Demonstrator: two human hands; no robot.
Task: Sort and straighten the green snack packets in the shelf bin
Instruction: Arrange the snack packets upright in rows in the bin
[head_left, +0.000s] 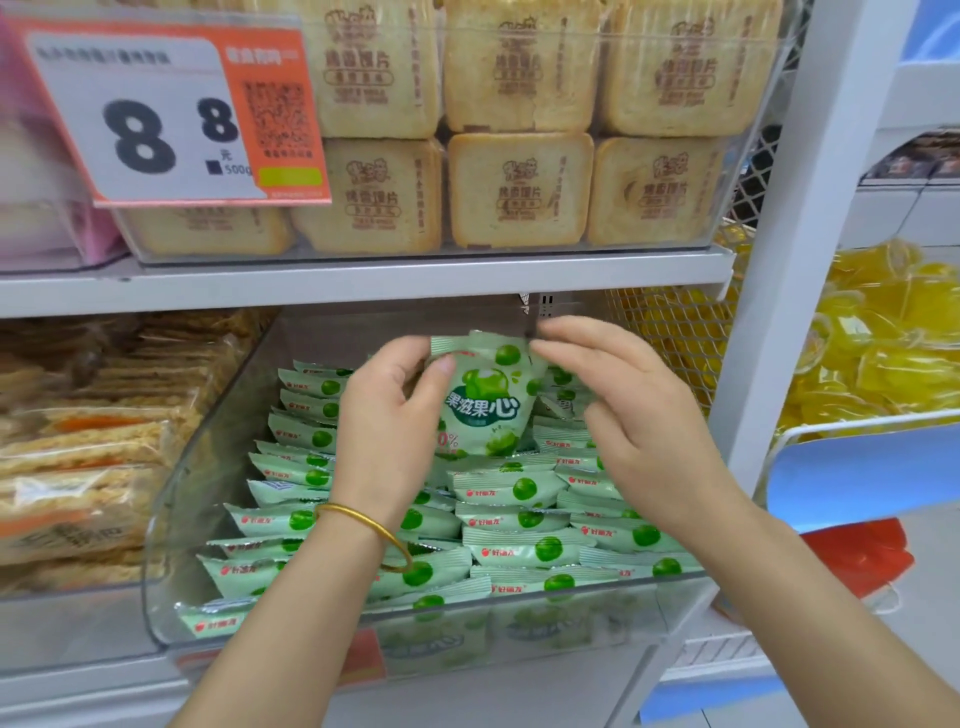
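Packet (483, 400) pinched in your left hand (387, 426), right hand (639, 415) spread at its edge; seat it squarely in bin (163, 587).

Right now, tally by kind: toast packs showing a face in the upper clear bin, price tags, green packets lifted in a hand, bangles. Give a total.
toast packs: 7, one partly hidden behind the tag
price tag: 1
green packet, gripped by the left hand: 1
bangle: 1
Total: 10
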